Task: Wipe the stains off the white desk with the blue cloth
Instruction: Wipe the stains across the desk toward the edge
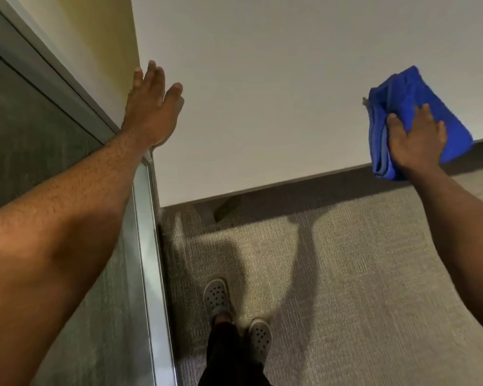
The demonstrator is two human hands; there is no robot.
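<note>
The white desk (262, 93) fills the upper middle of the head view, and I can make out no stains on it. A folded blue cloth (402, 101) lies at the desk's front right edge, partly hanging over it. My right hand (414, 140) presses flat on the cloth's near half, fingers spread on top of it. My left hand (151, 107) rests flat on the desk's far left side beside the partition, fingers apart, holding nothing.
A grey, metal-framed partition (145, 218) runs along the desk's left side, with a pale wall panel (95, 37) above it. Beige carpet (346, 274) lies below the desk's front edge, where my feet in grey perforated clogs (215, 296) stand. A desk leg (207, 213) shows underneath.
</note>
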